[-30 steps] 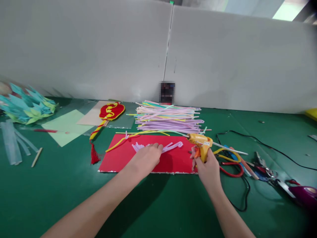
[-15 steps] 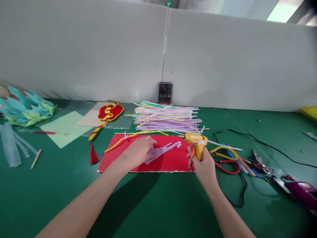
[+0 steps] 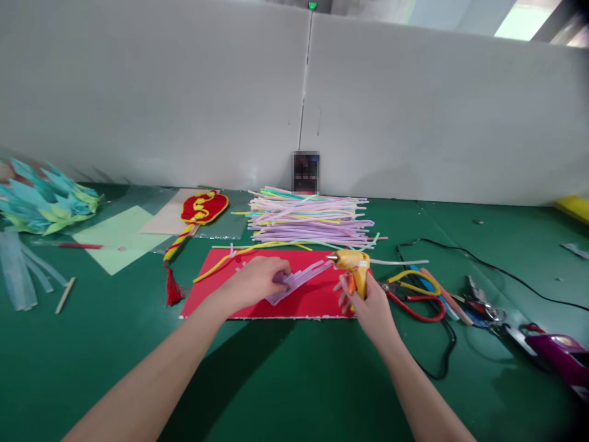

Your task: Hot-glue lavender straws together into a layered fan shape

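My left hand (image 3: 258, 277) rests over a red board (image 3: 317, 309), its fingers closed on a flat shape bent from lilac pipe cleaners (image 3: 297, 283). The hand hides the left part of that shape. In my right hand (image 3: 372, 306) is a yellow hot glue gun (image 3: 353, 261), with a glue stick (image 3: 400, 263) jutting out of its back. The gun's nozzle points left, close to the right end of the lilac shape. A yellow pipe cleaner (image 3: 219, 265) lies across the board's upper left.
Behind the board lies a pile of pastel pipe cleaners (image 3: 308, 221). Pliers (image 3: 421, 301), a black cord (image 3: 453, 248) and keys (image 3: 494, 314) lie on the right. A red-yellow fan ornament (image 3: 205, 207), green paper (image 3: 122, 236) and turquoise paper foliage (image 3: 50, 199) are on the left.
The glue gun has moved slightly left, its nozzle now nearer the lilac shape. My left fingers have curled in on the shape, and its right end looks straighter.
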{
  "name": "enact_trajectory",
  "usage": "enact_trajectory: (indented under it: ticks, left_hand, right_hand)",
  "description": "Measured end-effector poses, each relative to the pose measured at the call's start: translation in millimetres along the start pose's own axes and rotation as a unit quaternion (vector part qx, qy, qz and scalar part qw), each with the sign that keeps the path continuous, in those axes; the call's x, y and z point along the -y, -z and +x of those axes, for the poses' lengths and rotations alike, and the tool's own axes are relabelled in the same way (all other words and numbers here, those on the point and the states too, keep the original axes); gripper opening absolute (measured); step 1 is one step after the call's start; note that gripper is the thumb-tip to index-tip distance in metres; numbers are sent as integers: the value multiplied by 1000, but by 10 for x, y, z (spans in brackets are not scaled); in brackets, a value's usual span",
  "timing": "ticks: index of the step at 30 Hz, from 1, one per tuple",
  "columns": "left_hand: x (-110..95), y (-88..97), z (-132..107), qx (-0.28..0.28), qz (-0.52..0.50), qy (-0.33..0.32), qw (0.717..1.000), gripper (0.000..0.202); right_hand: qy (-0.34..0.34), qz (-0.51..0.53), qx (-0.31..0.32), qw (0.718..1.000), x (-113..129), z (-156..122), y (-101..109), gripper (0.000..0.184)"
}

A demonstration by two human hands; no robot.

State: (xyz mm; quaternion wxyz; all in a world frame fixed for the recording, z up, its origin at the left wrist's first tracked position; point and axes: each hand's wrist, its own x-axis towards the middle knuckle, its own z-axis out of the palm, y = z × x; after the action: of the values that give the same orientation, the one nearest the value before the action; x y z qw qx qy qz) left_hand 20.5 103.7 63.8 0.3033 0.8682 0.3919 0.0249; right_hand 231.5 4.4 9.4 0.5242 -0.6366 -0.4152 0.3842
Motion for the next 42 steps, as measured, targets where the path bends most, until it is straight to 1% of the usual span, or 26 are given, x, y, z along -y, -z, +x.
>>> enact_trajectory:
  ticks: [2, 4, 9, 11, 14, 16, 18, 20, 24, 28, 30, 34, 38, 42]
  left_hand:
    - [-54, 11, -23, 4, -27, 7, 1000, 13]
    - [-117, 11, -49, 10, -39, -1, 999, 13]
    - [-241, -51, -86, 48, -35, -20, 998, 14]
    - [-262, -84, -83, 53, -27, -35, 998, 14]
    - [-272, -127, -69, 56, -24, -53, 997, 11]
    - [-278, -150, -60, 56, -29, -54, 997, 11]
    - [-289, -169, -53, 49, -48, -46, 997, 15]
    - [-303, -184, -48, 29, -86, -31, 995, 22]
    - [-337, -221, -39, -16, -160, -20, 987, 27]
    - [-373, -318, -29, -14, -213, -47, 976, 23]
    - [-377, -385, -18, -13, -240, -47, 970, 19]
    - [-345, -476, 19, -33, -285, -37, 957, 11]
    - [-331, -447, 31, -7, -332, -29, 943, 13]
    - [-366, -369, 20, 4, -339, -11, 941, 12]
  right_hand:
    - [0, -3, -1, 1000, -8, -6, -18, 37]
    - [0, 3, -16, 1000, -8, -14, -36, 39]
    - [23, 109, -44, 993, 22, -26, -62, 38]
    - [17, 120, -51, 991, 34, -23, -66, 38]
    - [-5, 120, -57, 991, 39, -16, -78, 38]
    - [-13, 121, -59, 991, 34, -15, -86, 38]
    - [-15, 128, -67, 989, 29, -17, -87, 36]
    - [-20, 148, -75, 986, 32, -23, -75, 36]
    - [-36, 192, -64, 979, 52, -34, -30, 36]
    - [-31, 195, -42, 979, 54, -48, -17, 36]
    - [-23, 185, -32, 982, 51, -56, -30, 36]
    - [-15, 172, -36, 984, 45, -74, -56, 33]
    - [-21, 198, -30, 980, 34, -85, -61, 33]
    - [-40, 211, -27, 976, 45, -96, -74, 35]
